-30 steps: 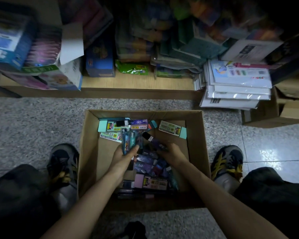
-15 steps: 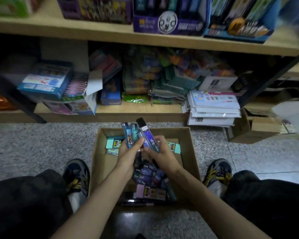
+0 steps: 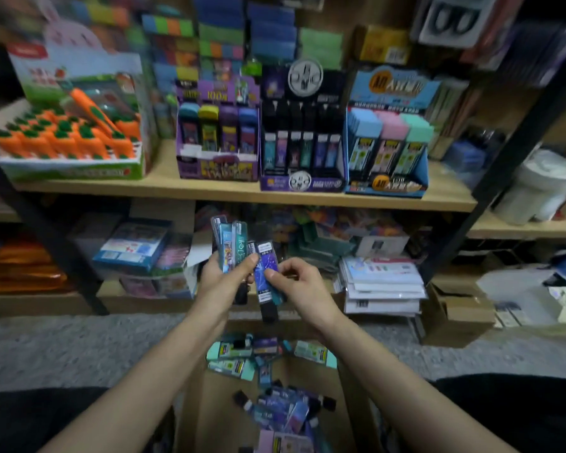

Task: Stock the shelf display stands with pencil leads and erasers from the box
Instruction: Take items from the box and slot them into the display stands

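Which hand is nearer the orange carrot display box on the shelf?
Left. The left hand holds lead cases below and right of the carrot display box; the right hand is farther right, pinching a blue case.

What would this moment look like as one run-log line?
left grip: holds bunch of lead cases | right grip: pinches blue lead case | box: below, part full | black display stand: on shelf ahead

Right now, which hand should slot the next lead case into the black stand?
Probably the right hand: it pinches one blue lead case, below the black stand; the left hand grips a bundle.
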The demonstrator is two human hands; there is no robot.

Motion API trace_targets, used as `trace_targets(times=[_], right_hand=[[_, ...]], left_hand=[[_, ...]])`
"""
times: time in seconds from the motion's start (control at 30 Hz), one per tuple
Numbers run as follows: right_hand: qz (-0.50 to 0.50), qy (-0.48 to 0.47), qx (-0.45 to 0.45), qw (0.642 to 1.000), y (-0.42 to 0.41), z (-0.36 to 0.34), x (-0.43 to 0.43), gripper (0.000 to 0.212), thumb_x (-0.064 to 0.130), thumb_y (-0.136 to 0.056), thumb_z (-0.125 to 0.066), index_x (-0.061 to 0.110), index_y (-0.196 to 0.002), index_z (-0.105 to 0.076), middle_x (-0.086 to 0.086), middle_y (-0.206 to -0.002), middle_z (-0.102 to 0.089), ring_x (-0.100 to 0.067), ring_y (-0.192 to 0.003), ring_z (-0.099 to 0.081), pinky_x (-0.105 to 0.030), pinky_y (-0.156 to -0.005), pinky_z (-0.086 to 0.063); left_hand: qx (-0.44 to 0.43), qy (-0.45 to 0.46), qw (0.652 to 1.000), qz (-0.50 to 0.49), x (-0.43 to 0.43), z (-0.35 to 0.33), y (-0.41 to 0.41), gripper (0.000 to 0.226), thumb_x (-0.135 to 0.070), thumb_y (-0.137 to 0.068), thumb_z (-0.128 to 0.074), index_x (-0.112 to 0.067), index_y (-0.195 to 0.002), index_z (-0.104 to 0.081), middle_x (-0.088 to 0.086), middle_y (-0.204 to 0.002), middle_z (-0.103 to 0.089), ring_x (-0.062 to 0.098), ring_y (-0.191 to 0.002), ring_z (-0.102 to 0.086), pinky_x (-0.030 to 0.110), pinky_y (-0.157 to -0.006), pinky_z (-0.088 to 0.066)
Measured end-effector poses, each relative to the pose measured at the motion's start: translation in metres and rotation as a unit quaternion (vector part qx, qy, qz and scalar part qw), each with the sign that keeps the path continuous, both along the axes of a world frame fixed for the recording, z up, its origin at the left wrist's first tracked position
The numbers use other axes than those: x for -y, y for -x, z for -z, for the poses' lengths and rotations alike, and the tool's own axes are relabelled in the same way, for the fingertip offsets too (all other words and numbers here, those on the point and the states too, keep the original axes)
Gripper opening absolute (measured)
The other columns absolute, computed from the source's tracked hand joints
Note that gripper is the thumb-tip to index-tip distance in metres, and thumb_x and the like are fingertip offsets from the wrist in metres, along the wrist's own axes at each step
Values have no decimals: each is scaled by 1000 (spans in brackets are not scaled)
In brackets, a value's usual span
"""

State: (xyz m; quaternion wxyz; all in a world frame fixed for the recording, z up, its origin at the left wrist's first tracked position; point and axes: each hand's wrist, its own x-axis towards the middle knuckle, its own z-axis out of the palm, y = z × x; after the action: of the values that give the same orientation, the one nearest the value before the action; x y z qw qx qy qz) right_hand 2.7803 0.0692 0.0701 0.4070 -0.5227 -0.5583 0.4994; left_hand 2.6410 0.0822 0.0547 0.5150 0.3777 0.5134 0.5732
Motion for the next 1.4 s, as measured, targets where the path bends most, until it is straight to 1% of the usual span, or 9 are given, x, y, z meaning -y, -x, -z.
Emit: trace_targets(times=[0.1,0.27,0.43,0.57,0.67,0.8,1.0,1.2,1.4], right_hand=[[-13,-38,5,999,0,-35,-12,10,11,-86,-66,9,-91,-58,-5,-78,-58,-13,-70,-54,-18,-60,-43],[-66,-66,33,995,-1,-74,-33,22,5,-84,-65,18,-97,-53,5,-70,-58,-4,-62,-61,-16,-57,-47],[-36,-57,-18,998,-1,-98,-64,9,13,-88,-63,16,-93,-56,3,-68,-56,-18,-67,-53,-25,-57,-42],[16,-70,-42,997,-10,-114,-93,14,7,-81,-70,14,-82,-57,6,-60,-60,-15,-65,-58,-27,-67,-50],[81,-125,-6,989,-25,-125,-121,15,9,-80,-72,16,-81,-58,2,-71,-60,-12,-67,-60,-21,-62,-53],[129,-186,55,972,-35,-126,-158,15,14,-82,-71,22,-84,-59,0,-78,-61,-23,-81,-63,-34,-75,-56],[132,-265,143,944,-25,-104,-194,13,13,-81,-72,19,-85,-61,13,-76,-62,1,-72,-58,-6,-65,-44],[81,-274,180,941,-24,-89,-202,15,13,-84,-69,23,-92,-61,11,-81,-64,-1,-79,-61,-9,-71,-46],[84,-232,180,952,-21,-85,-206,16,16,-83,-71,25,-92,-62,13,-79,-63,2,-74,-59,-13,-68,-48]], left_hand=[[-17,-30,999,-2,-15,-31,14,16,-17,-80,-72,-21,-91,-62,-5,-74,-70,7,-58,-60,33,-69,-51],[-42,-64,997,16,-34,-65,22,24,-15,-78,-74,-18,-99,-61,-2,-85,-72,7,-70,-66,26,-65,-49],[-26,-80,996,15,-55,-90,20,25,-15,-79,-73,-17,-102,-63,-5,-83,-73,3,-68,-66,19,-60,-49],[3,-74,997,-8,-68,-98,19,27,-13,-83,-69,-14,-109,-60,1,-92,-70,12,-77,-65,23,-68,-52],[25,-56,997,-41,-79,-100,24,30,-15,-84,-68,-11,-113,-60,1,-91,-68,18,-82,-62,30,-73,-49],[29,-50,996,-73,-95,-103,31,31,-21,-84,-69,-17,-113,-59,3,-101,-70,22,-93,-65,35,-77,-51],[24,-60,993,-102,-112,-104,40,21,-18,-85,-67,-20,-105,-61,-4,-91,-70,11,-78,-65,25,-65,-50],[14,-51,993,-106,-117,-95,47,15,-17,-85,-67,-26,-96,-62,-12,-77,-70,-2,-61,-64,13,-49,-49],[3,-56,993,-108,-117,-95,47,13,-17,-86,-67,-26,-93,-61,-9,-79,-69,2,-61,-62,17,-57,-52]])
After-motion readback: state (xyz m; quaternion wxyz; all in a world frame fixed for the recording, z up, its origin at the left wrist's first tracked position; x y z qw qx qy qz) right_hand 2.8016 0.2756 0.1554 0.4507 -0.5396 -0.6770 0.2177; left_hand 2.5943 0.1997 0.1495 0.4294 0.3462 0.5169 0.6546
